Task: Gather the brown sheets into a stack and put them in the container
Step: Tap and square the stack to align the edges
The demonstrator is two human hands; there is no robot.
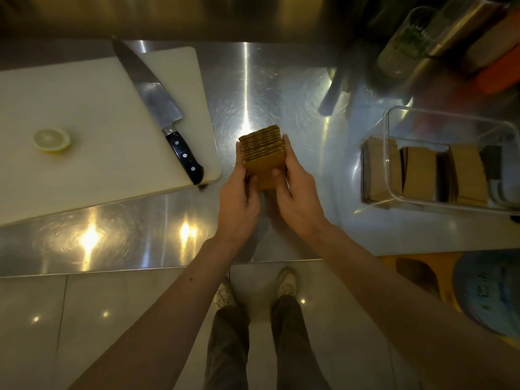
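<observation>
While the stack of brown sheets (263,153) sits fanned between both palms above the steel counter (253,80), the step in hand looks like squaring it up before it goes anywhere. The left hand (239,198) clamps the left edge, thumb laid over the near face; the right hand (295,192) presses the right edge, fingers reaching along the side, so both are closed on the stack. The sheets step back from each other along the top, not yet flush. A good next move would be to tap the lower edge on the counter and squeeze the sides inward, keeping the thumbs down so nothing slides out. The clear container (450,130) stands well apart to the right, with other brown bundles already upright inside; a gap between them looks the likely slot. The knife (160,108) lies on the cutting board (84,108) to the left, clear of the path.
</observation>
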